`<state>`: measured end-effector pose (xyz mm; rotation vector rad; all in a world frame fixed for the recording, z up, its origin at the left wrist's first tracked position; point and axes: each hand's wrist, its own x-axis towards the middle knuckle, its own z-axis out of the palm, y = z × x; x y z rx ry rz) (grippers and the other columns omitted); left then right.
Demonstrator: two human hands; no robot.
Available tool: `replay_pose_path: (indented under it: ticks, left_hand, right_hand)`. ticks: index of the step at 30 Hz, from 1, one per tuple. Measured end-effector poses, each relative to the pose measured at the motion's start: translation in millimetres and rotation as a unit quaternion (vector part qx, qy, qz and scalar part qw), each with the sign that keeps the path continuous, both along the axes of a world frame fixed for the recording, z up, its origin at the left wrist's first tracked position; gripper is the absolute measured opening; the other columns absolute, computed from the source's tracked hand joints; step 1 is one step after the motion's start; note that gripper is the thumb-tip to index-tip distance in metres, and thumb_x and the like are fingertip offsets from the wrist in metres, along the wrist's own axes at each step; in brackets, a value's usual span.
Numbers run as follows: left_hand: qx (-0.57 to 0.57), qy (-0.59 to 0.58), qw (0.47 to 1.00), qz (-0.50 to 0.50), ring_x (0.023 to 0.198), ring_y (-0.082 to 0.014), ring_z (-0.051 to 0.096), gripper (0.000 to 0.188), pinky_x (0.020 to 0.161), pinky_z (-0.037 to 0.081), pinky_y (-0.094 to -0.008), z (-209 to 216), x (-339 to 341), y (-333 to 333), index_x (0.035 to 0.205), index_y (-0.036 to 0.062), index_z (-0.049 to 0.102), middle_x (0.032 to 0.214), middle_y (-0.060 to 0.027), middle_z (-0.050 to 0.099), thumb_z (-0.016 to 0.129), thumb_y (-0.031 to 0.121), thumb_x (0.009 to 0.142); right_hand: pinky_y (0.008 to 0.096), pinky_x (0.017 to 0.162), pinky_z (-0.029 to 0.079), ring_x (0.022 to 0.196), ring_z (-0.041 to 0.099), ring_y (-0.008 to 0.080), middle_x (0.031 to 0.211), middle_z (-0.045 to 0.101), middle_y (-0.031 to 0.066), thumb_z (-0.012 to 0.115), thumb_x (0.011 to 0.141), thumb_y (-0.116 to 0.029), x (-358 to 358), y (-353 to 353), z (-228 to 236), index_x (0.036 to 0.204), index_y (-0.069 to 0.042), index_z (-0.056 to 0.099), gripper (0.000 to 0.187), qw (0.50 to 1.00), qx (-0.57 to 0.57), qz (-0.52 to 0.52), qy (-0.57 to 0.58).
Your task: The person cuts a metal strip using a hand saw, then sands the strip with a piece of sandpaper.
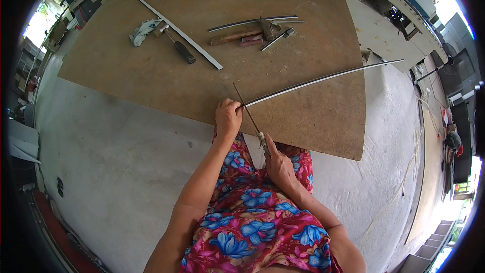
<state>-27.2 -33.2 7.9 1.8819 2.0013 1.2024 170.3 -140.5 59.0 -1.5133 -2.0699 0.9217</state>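
Note:
My left hand (pixel 228 116) grips the near end of a long thin metal strip (pixel 323 79) that lies across the brown board (pixel 151 76) and sticks out past its right edge. My right hand (pixel 277 164) holds the handle of a slim metal file (pixel 248 112). The file's blade crosses the strip's end right beside my left hand. Both hands are at the board's near edge, above my lap in a red dress with blue flowers.
Farther back on the board lie a straight metal bar (pixel 182 34), a black-handled tool (pixel 179 48), a crumpled rag (pixel 142 30), a hammer (pixel 242 35) and short curved metal strips (pixel 252 21). Concrete floor surrounds the board; workbenches stand at the back right.

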Motion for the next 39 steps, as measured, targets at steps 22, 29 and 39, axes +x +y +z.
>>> replay_pose_path:
  ticks: [22,29,39]
  left_hand:
    - [-0.015,0.068,0.997,-0.015,0.085,-0.0351,0.059,0.009,0.077,0.048,-0.0434,7.7,4.0,2.2,0.081,0.002,0.064,0.086,-0.0134,0.061,0.068,0.001,0.073]
    - [-0.025,0.059,0.998,-0.013,0.086,-0.0345,0.06,0.008,0.077,0.048,-0.0427,6.8,2.8,7.4,0.08,0.0022,0.064,0.085,-0.0133,0.061,0.069,0.002,0.074]
    - [-0.004,0.047,0.999,-0.005,0.082,-0.0342,0.061,0.002,0.073,0.05,-0.0449,-3.6,4.1,10.5,0.073,0.0041,0.063,0.08,-0.0139,0.06,0.065,0.005,0.074]
  right_hand:
    - [0.0517,0.063,0.049,0.072,0.064,0.0445,0.079,0.064,0.0267,0.05,0.088,-0.004,-39.7,54.6,-19.6,0.148,-0.014,0.027,0.065,0.996,0.053,-0.006,-0.07]
    - [0.052,0.062,0.048,0.072,0.064,0.0436,0.079,0.063,0.0281,0.054,0.086,-0.005,-10.2,17.0,-7.2,0.149,-0.012,0.025,0.069,0.999,0.0,0.013,-0.042]
    - [0.052,0.06,0.049,0.069,0.063,0.0432,0.076,0.063,0.0269,0.052,0.087,-0.004,-30.2,43.1,-14.8,0.15,-0.01,0.023,0.069,0.994,0.024,0.031,-0.103]
